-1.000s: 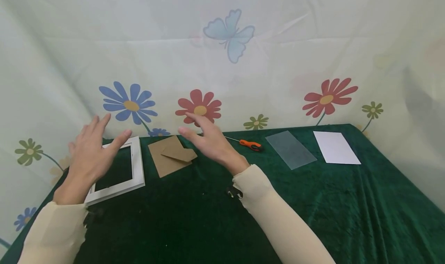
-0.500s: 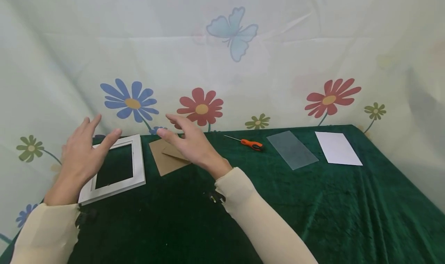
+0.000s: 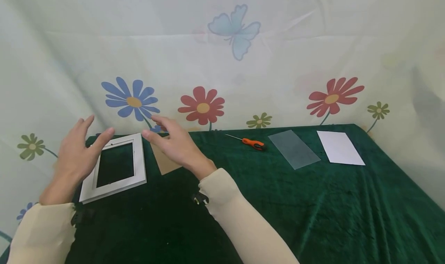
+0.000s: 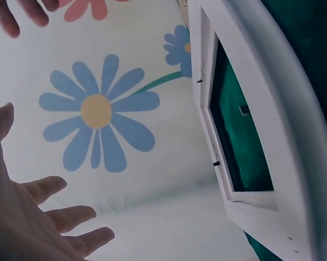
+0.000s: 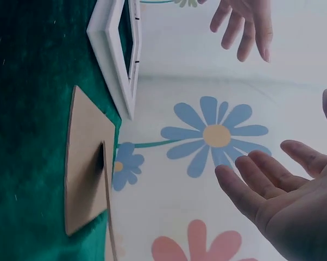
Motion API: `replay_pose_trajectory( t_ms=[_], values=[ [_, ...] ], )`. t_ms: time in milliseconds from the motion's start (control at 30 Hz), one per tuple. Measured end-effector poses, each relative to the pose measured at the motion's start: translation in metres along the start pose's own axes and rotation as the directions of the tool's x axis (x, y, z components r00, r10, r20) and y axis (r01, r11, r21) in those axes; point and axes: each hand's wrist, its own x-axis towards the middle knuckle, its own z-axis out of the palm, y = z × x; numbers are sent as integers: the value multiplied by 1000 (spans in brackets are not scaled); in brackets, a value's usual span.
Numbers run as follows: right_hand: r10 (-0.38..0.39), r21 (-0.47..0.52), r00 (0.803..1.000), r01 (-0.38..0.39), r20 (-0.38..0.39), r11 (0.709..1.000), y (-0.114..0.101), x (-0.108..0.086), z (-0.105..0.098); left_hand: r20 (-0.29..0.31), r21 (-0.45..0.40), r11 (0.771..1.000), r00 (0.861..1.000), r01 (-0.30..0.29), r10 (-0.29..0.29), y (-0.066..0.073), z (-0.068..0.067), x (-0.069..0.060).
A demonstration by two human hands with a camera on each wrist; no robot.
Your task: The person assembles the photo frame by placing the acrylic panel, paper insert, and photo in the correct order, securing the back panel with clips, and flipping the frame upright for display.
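Observation:
A white picture frame (image 3: pixel 139 159) lies on the green cloth at the left, with its opening showing the cloth. My left hand (image 3: pixel 75 153) hovers over the frame's left side, fingers spread and holding nothing. Its fingers (image 4: pixel 71 217) are apart from the frame in the left wrist view. My right hand (image 3: pixel 178 145) is raised above the brown backing board (image 3: pixel 162 161), palm toward the left hand and nothing in it. It hides much of the board in the head view. The right wrist view shows the board's stand flap (image 5: pixel 108 201) sticking out from it.
An orange-handled screwdriver (image 3: pixel 253 143) lies at the back middle. Right of it are a clear sheet (image 3: pixel 294 149) and a white sheet of paper (image 3: pixel 340 148). A flowered curtain (image 3: pixel 278 63) hangs behind the green-covered table (image 3: pixel 271 214).
Both hands have moved left. The right hand has shifted further, from beside the backing board to over it, toward the frame. The objects on the table have stayed put.

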Motion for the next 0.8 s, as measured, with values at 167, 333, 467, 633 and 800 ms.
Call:
replay_pose_trajectory(
  t_ms=[167,333,467,633,800],
  values=[
    [32,7,999,-32,8,999,2,4,12,7,0,1000,1000,18,-18,-7,-2,0],
    [38,35,999,-38,7,999,2,8,18,5,-18,1000,1000,23,-23,-14,-1,1],
    [76,60,997,-77,15,995,5,7,26,9,-22,999,999,44,-44,-20,0,1],
    [96,92,994,-101,49,991,11,6,40,1,-20,998,998,66,-66,-29,2,2],
    [89,72,991,-96,95,993,16,7,54,8,-23,994,994,107,-106,-41,2,2]
  ],
)
